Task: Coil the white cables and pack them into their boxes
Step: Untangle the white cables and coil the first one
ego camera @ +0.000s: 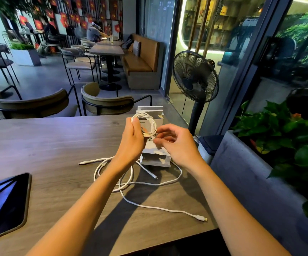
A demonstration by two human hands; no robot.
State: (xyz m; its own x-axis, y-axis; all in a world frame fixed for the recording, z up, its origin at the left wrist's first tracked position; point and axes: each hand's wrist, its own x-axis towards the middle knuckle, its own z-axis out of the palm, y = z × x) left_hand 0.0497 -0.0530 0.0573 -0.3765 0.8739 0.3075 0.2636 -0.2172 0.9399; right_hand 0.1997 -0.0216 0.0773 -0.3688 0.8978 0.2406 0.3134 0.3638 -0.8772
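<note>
Left hand (133, 138) is raised above the table (47, 145), fingers curled round a coiled white cable (148, 124); thumb on top pins the loops at their left edge. The coil hangs in front of the white boxes (154, 154). Right hand (175, 143) sits just right of the coil, fingers half-curled and spread, tips near the coil's lower end and over the box label (can't tell if they actually touch the cable, that part is blurred). Loose cables (131, 179) lie uncoiled on the table below the wrists, tangled in loops; one plug (201, 218) points toward the near right edge, another end (83, 162) points left. Phone (6, 206) lies face-up, screen dark, near the left edge, well apart from the cables.
</note>
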